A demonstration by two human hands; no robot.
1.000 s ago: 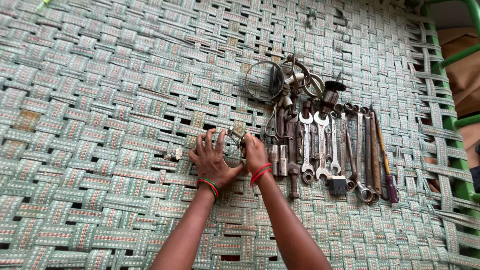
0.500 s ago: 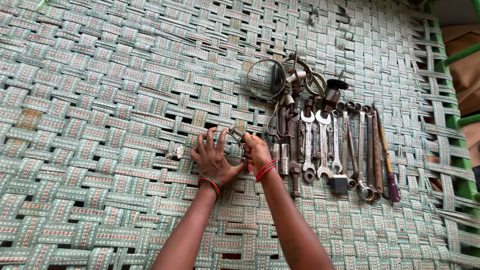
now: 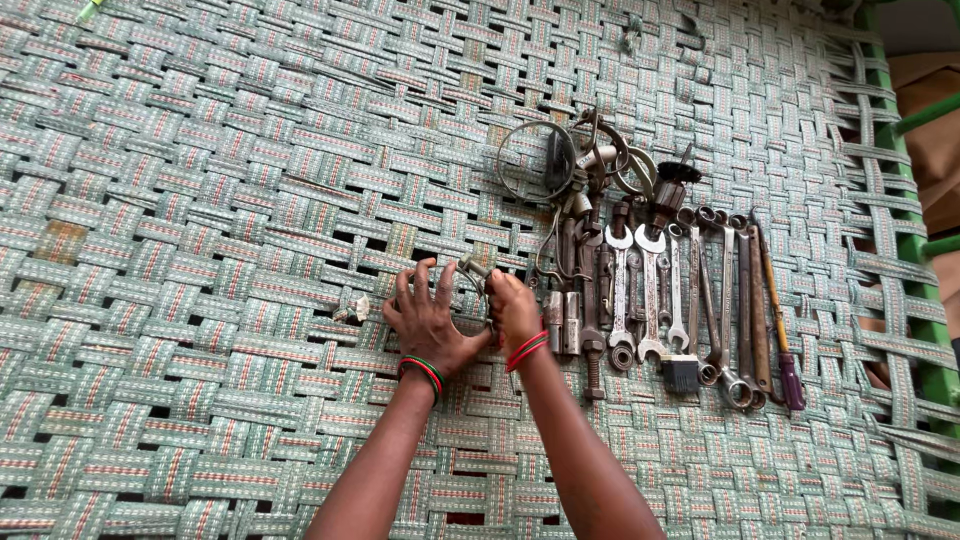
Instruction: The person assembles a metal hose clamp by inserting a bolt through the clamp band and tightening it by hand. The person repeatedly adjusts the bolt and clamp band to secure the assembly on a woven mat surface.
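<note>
I have both hands low in the middle of the frame, pressed close together on the woven cot (image 3: 200, 200). My left hand (image 3: 428, 322) lies spread with its fingers open; my right hand (image 3: 512, 308) is curled shut on a small metal part (image 3: 473, 270), which sits just above the gap between my hands. To the right, a row of spanners (image 3: 650, 290) lies side by side, with wire rings (image 3: 540, 160) above them and a small pale scrap (image 3: 356, 308) at left. I judge I am placing this piece at the row's left end; it needs a careful set-down alongside.
</note>
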